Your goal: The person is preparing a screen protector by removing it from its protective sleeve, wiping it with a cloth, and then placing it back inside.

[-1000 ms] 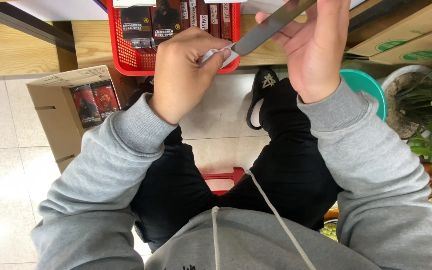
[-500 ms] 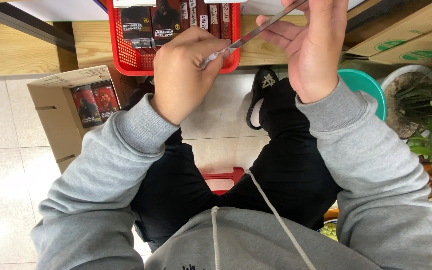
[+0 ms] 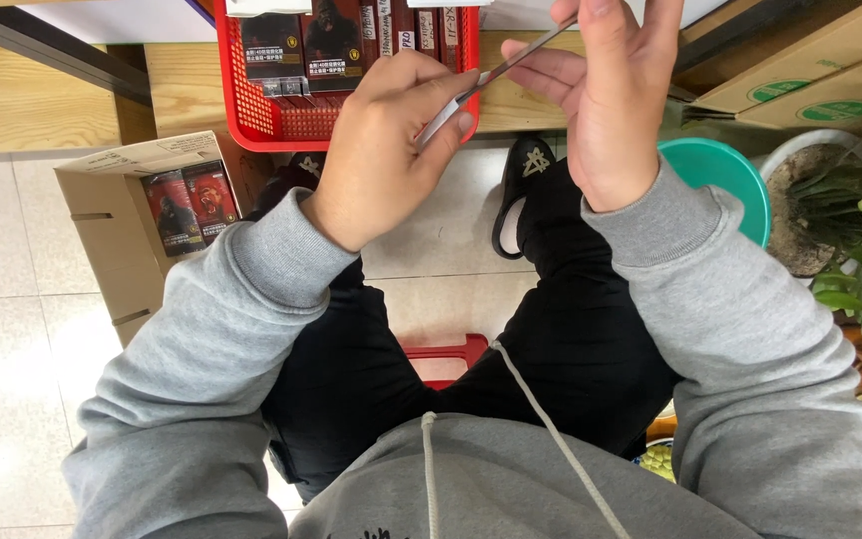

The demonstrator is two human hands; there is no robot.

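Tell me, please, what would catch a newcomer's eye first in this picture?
Most striking are the two raised hands at top centre: the left hand and right hand pinch a thin grey strip between them. Just behind them sits a red basket of dark boxes on a wooden bench. A cardboard box stands on the floor at left, a green stool at right.

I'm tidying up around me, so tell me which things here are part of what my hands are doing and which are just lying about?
In hand:
- thin grey strip, pinched by left hand and right hand
- red basket of dark boxes, just beyond

Lying about:
- cardboard box
- green stool
- potted plant
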